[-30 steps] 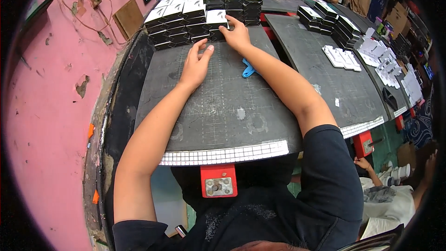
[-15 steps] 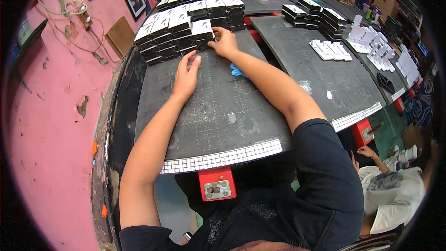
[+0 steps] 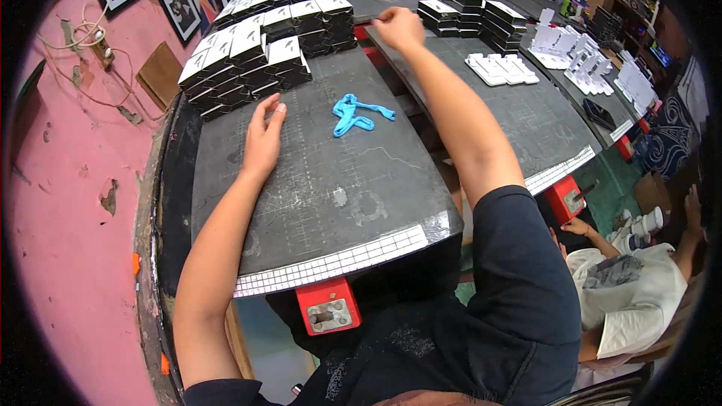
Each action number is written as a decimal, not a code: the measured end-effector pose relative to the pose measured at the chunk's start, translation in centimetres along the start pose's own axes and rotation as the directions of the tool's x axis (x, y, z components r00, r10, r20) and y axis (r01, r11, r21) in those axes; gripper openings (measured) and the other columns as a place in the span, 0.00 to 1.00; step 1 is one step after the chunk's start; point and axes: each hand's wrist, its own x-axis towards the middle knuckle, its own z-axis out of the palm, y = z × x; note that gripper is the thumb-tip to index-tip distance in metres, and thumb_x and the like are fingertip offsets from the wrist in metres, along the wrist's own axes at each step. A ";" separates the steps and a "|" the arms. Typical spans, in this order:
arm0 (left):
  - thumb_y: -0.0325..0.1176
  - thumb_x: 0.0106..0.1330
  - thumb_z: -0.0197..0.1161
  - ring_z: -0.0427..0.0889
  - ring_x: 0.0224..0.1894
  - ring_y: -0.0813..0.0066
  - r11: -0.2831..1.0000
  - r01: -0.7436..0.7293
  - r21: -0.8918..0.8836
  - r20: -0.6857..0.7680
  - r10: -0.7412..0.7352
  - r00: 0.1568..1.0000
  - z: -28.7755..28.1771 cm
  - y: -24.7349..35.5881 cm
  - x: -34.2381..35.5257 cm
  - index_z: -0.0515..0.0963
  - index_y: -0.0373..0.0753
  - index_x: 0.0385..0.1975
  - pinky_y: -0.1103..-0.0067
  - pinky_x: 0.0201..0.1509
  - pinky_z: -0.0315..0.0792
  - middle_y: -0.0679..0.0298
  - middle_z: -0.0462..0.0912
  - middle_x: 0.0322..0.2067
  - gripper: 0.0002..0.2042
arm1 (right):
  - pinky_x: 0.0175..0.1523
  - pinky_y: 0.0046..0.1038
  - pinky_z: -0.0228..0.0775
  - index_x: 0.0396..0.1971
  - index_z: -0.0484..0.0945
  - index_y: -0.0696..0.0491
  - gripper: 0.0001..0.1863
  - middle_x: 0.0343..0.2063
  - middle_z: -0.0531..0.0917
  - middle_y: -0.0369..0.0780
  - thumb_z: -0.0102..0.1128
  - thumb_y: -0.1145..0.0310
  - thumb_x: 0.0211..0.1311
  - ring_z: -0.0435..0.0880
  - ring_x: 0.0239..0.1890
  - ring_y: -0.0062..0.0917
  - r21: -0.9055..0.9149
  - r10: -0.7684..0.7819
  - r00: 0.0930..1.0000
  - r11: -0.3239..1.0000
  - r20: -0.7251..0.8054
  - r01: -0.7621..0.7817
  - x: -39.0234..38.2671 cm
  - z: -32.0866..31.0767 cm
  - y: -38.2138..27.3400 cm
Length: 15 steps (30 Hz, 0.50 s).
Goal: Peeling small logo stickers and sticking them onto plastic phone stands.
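Observation:
Small boxes with white tops and black sides stand in a stepped stack [image 3: 248,53] at the far left of the dark worktable. My left hand [image 3: 263,135] is just in front of this stack, over the tabletop, fingers stretched out and holding nothing. My right hand [image 3: 400,28] is raised between that stack and a second stack of similar boxes [image 3: 470,19] on the table to the right. Its fingers are loosely bent, with nothing visible in them. A crumpled blue strip [image 3: 353,115] lies on the dark tabletop [image 3: 308,180] between my forearms.
White folded inserts [image 3: 502,69] lie on the right-hand table, with upright white pieces [image 3: 560,45] beyond. A dark phone-like object [image 3: 599,114] is near them. A pink wall [image 3: 75,218] runs along the left. One person sits at the right, another works at the far end.
My right hand has left the left stack's front corner and moved right, toward the other stack. The blue strip, mostly covered by my arm before, shows fully. The whole view has shifted slightly.

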 end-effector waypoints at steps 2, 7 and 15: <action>0.47 0.84 0.57 0.84 0.60 0.69 0.999 0.011 0.052 -0.008 -0.010 1.000 -0.4 0.0 -0.1 0.76 0.38 0.72 0.74 0.63 0.73 0.57 0.82 0.63 0.25 | 0.62 0.42 0.83 0.45 0.94 0.42 0.15 0.50 0.93 0.43 0.73 0.56 0.59 0.92 0.56 0.40 -0.268 0.101 0.991 0.960 0.084 -0.075 1.3 -2.9 3.2; 0.46 0.82 0.63 0.84 0.56 0.70 1.000 -0.002 0.017 -0.020 0.003 1.000 -0.1 -0.4 0.3 0.77 0.37 0.70 0.72 0.65 0.75 0.56 0.85 0.59 0.24 | 0.64 0.44 0.80 0.47 0.94 0.42 0.16 0.53 0.92 0.44 0.70 0.60 0.60 0.91 0.57 0.42 -0.511 0.211 0.974 0.831 -0.082 -0.223 2.1 -9.4 13.5; 0.45 0.83 0.60 0.81 0.63 0.68 1.000 0.016 0.018 0.033 -0.016 0.999 -0.3 -0.3 -0.2 0.77 0.37 0.70 0.72 0.71 0.70 0.56 0.83 0.64 0.24 | 0.68 0.44 0.73 0.47 0.93 0.38 0.15 0.52 0.92 0.39 0.68 0.60 0.60 0.89 0.58 0.36 -0.193 0.415 0.775 0.811 -0.476 -0.553 2.6 -17.3 22.1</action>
